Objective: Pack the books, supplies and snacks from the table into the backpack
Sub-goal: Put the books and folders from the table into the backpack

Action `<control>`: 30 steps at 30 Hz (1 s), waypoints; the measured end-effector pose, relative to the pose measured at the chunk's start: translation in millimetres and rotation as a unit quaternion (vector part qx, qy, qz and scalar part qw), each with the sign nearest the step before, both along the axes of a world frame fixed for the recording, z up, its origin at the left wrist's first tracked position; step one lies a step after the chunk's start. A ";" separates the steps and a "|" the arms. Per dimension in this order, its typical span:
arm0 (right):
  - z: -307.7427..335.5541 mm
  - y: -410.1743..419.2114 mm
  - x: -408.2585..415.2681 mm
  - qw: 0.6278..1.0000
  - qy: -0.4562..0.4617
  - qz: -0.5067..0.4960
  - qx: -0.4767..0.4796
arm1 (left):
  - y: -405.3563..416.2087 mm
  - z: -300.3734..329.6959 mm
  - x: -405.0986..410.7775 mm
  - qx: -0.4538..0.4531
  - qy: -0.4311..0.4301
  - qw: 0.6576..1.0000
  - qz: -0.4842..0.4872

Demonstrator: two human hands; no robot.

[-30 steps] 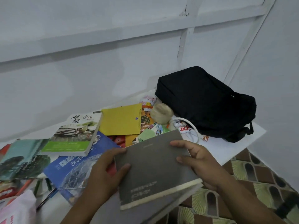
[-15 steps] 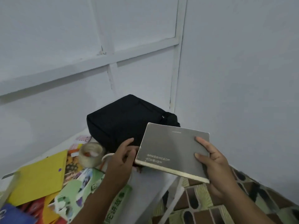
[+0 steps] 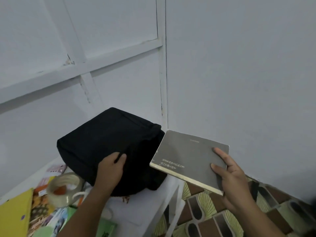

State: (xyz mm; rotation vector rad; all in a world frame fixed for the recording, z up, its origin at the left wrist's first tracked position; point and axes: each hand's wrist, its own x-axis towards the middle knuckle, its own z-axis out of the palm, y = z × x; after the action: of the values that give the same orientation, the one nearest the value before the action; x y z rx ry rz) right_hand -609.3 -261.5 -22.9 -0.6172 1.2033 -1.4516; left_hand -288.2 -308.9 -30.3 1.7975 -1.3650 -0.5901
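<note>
The backpack [image 3: 109, 142] lies shut on the tabletop [image 3: 147, 207]; nothing of its inside shows. The left hand [image 3: 111, 170] rests on its front, fingers bent into the dark fabric; a grip is hard to make out. At 3 o'clock, the right hand [image 3: 229, 177] holds a grey book [image 3: 189, 158] by its edge, tilted, beside the backpack. A tape roll [image 3: 63, 190] sits at 8 o'clock.

Your white surface [image 3: 150, 209] set in the wall corner, black backpack [image 3: 106, 142] resting on it at the far end, tape roll [image 3: 64, 190] just beside the backpack, yellow envelope [image 3: 13, 218] and colourful snack packets [image 3: 44, 212] spread at your left, patterned floor [image 3: 213, 218] below.
</note>
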 end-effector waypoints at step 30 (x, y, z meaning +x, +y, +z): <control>18.5 -87.4 139.9 0.997 0.067 0.050 -0.001 | -77.5 56.6 82.8 -0.033 -0.131 0.986 -0.098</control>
State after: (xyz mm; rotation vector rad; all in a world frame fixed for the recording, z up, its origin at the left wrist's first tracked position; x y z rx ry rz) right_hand -469.3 -348.9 -4.4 -0.7744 1.2563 -1.3441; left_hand -205.4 -386.4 26.3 1.7451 -1.7338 -0.4129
